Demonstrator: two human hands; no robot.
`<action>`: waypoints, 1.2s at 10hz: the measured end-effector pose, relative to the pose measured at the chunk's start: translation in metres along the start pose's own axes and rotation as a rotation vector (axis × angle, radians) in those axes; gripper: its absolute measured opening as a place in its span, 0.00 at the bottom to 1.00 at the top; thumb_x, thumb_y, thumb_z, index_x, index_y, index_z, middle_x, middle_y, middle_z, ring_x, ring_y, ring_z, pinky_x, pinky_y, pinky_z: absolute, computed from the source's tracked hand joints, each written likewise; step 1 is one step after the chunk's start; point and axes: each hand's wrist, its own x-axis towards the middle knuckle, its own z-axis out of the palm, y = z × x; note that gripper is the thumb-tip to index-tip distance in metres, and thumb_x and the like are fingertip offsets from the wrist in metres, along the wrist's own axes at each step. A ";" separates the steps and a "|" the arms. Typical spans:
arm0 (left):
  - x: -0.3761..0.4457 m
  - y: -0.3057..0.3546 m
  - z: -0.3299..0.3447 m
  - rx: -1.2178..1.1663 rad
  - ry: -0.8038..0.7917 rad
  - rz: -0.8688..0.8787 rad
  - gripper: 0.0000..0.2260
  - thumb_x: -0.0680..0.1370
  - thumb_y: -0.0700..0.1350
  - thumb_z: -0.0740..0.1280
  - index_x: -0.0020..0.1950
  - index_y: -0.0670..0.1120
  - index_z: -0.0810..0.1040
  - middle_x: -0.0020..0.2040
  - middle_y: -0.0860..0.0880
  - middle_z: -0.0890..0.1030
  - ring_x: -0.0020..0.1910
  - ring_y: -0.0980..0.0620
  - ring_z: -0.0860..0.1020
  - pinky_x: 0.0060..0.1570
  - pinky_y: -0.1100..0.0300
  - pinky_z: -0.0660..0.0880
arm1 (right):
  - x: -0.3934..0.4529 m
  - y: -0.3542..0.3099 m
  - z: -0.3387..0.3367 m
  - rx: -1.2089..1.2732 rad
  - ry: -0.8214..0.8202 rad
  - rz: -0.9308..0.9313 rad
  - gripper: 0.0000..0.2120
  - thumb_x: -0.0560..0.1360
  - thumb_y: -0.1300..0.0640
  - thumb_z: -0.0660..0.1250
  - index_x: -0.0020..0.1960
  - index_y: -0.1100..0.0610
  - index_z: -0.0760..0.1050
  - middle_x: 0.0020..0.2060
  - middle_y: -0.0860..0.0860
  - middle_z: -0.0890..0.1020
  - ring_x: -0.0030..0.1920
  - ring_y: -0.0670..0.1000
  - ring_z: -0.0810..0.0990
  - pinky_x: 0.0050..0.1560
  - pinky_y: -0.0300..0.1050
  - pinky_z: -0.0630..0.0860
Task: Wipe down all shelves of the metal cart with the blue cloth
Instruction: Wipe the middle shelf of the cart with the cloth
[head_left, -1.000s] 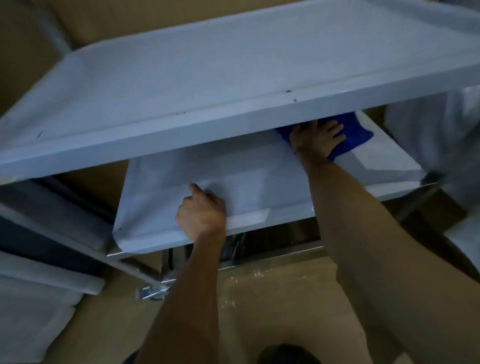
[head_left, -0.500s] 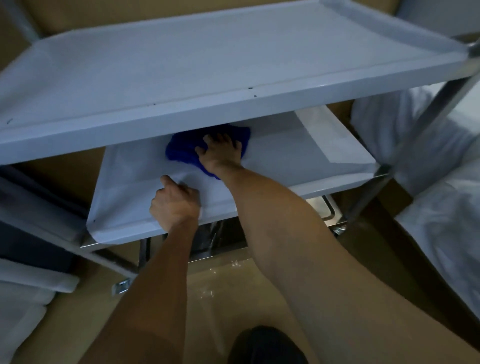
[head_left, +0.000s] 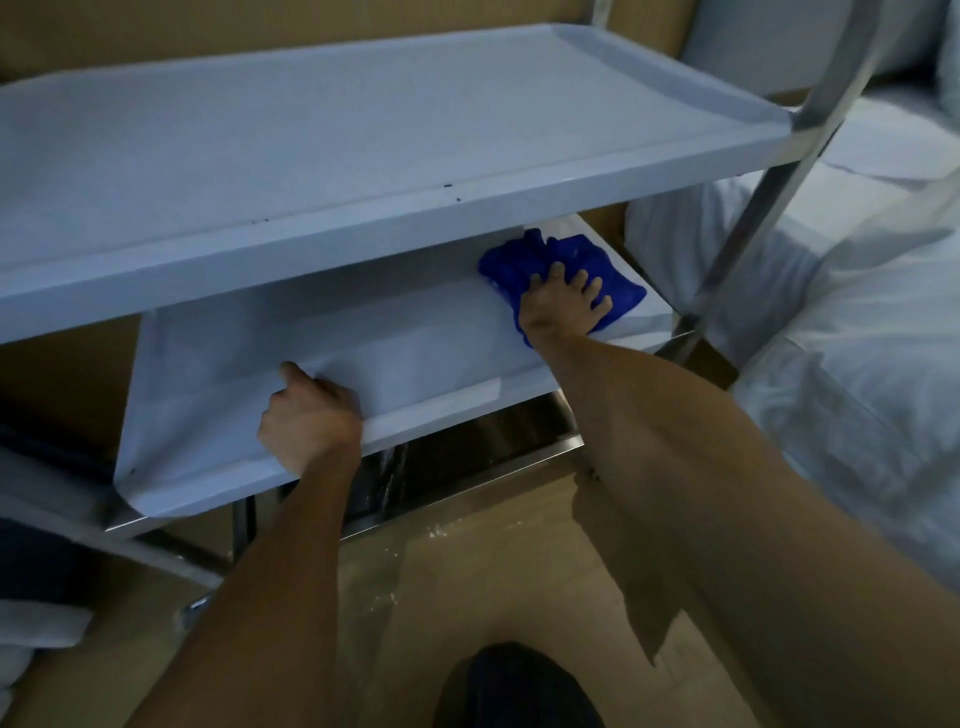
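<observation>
While you're crouched in front of the metal cart (head_left: 810, 130), your right hand (head_left: 563, 304) is flat on the blue cloth (head_left: 566, 260) with the fingers spread out, pressing it down onto the middle shelf (head_left: 405, 338). That cloth is bunched up at the far right end of that shelf, tucked partly under the front lip of the top shelf (head_left: 363, 150), so you can't see its back edge. Your left hand (head_left: 309, 415) is curled around the front rim of the middle shelf, over toward its left half, thumb lying on top and the rest of the fingers wrapped under where you can't see them. Both forearms reach in from the bottom of the view, well apart from each other. Below the middle shelf there's a shiny bottom shelf (head_left: 467, 447) showing, sitting just above the tan floor (head_left: 467, 582). Off to the right, just beside the cart's upright leg, there's white bedding (head_left: 857, 338) all rumpled up.
</observation>
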 end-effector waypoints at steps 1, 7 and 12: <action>-0.001 0.000 -0.002 -0.013 -0.003 0.013 0.10 0.80 0.45 0.59 0.56 0.39 0.71 0.43 0.35 0.80 0.42 0.35 0.79 0.39 0.52 0.67 | 0.005 0.029 -0.017 -0.043 0.018 0.091 0.24 0.85 0.45 0.45 0.78 0.51 0.58 0.78 0.59 0.57 0.79 0.63 0.51 0.77 0.64 0.45; -0.008 0.001 -0.008 -0.074 -0.009 -0.004 0.09 0.79 0.41 0.59 0.56 0.38 0.71 0.41 0.36 0.79 0.39 0.38 0.78 0.36 0.54 0.65 | -0.061 0.040 -0.007 -0.062 0.045 -0.193 0.26 0.79 0.39 0.50 0.73 0.50 0.64 0.71 0.55 0.70 0.74 0.59 0.63 0.75 0.62 0.53; 0.005 0.002 -0.001 -0.012 -0.031 -0.063 0.09 0.78 0.42 0.58 0.58 0.43 0.70 0.43 0.40 0.81 0.39 0.40 0.75 0.37 0.54 0.63 | -0.012 -0.209 0.134 0.026 -0.252 -0.542 0.41 0.72 0.33 0.51 0.78 0.55 0.61 0.77 0.59 0.61 0.77 0.65 0.56 0.75 0.65 0.50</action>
